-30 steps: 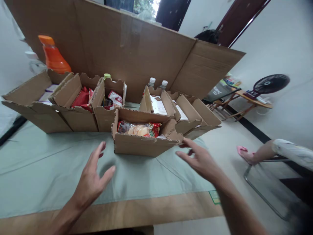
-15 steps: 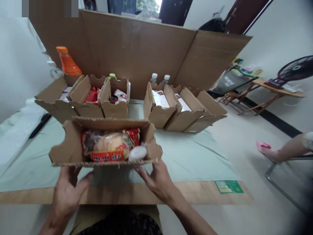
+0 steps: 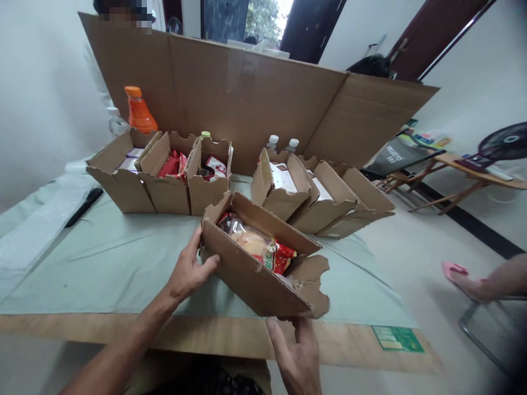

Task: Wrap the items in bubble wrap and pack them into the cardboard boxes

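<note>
To your right, pale capitals on the dark grey, flat-faced panel (image 3: 385, 165) look like "MOJITO", though blur keeps you from being sure. You cannot read the print on the shiny red-and-clear plastic food packet (image 3: 280, 258) or the flat green rectangular label (image 3: 397, 339).

Daylight glares white in the rectangular glass window (image 3: 283, 12), washing out part of the blurry green leaves (image 3: 260, 20) outside, while the room is evenly, coolly lit. The clear crinkled plastic wrapper (image 3: 249, 241) catches small glints; shade dulls the near side of the open brown cardboard box (image 3: 247, 274). Wide-angle distortion slants the dark-red door (image 3: 440, 33), the lower right corner blurs into darkness, and mosaic squares blot the upper left
</note>
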A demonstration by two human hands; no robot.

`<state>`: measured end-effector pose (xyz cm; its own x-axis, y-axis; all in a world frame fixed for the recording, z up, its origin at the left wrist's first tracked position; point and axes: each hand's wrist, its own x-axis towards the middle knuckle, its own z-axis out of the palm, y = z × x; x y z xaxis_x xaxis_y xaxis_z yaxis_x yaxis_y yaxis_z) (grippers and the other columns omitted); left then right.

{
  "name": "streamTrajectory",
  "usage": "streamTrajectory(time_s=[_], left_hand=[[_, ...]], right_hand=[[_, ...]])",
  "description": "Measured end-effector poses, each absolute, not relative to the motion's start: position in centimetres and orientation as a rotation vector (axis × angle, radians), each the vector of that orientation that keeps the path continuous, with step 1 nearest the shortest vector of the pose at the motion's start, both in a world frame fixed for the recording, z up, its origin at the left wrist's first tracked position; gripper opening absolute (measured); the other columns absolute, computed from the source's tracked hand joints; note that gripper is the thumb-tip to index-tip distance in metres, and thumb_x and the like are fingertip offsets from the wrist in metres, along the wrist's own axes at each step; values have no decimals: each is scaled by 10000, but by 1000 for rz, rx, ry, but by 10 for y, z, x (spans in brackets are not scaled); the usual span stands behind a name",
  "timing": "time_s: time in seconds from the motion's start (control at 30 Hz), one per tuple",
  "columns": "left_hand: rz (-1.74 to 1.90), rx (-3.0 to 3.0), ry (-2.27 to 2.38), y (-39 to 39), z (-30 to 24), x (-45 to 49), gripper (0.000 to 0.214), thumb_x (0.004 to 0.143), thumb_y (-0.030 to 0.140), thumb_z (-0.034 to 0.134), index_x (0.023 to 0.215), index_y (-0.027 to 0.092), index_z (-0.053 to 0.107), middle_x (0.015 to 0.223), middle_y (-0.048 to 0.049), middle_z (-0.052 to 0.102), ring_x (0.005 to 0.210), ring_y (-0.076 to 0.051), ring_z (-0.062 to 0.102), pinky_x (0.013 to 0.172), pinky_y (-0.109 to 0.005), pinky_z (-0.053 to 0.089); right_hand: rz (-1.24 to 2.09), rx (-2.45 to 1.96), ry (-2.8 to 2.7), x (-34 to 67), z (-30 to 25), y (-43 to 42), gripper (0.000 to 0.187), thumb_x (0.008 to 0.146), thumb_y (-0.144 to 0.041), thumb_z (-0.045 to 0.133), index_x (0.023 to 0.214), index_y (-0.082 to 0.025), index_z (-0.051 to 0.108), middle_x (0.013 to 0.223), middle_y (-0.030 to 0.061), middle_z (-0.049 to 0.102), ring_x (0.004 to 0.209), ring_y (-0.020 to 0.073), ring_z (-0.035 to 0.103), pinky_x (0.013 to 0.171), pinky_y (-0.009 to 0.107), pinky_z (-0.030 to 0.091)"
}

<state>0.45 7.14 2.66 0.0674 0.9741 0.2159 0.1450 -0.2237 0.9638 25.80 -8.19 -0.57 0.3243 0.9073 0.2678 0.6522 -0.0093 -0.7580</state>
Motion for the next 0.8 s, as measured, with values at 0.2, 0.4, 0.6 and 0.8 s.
streamTrajectory(time_s=[0.2,0.4,0.6,0.8], left_hand=[[1335,1491,1374,62,-5,22,793,905,407,669,1594,254,307,1632,-167,375,1505,-360,380,1208,-612,349],[1202,1531,1261,5,-16,66,739,1004,411,551,1635,330,174,1728,-125,156,1595,-338,176,1264,-627,235],[1148,1746,1134,18,-14,98,873,955,419,618,1653,306,107,1747,-140,58,1604,-385,89,1258,-671,194],[1171,1901,1171,24,-25,110,1060,824,245,724,1652,295,62,1723,-179,143,1582,-403,190,1232,-663,287]], right_hand=[[571,-1633,-1294,291,3,-41,599,851,-523,679,1351,-208,586,1264,152,696,1072,310,692,863,421,591],[886,-1453,-1328,300,11,19,506,700,-682,731,907,-223,685,900,95,763,812,289,705,741,415,605],[853,-1407,-1328,304,14,44,498,748,-637,718,1035,-229,704,987,106,784,922,312,732,796,416,605],[824,-1401,-1234,296,2,30,505,831,-605,694,1162,-225,658,1126,128,767,941,282,735,796,391,608]])
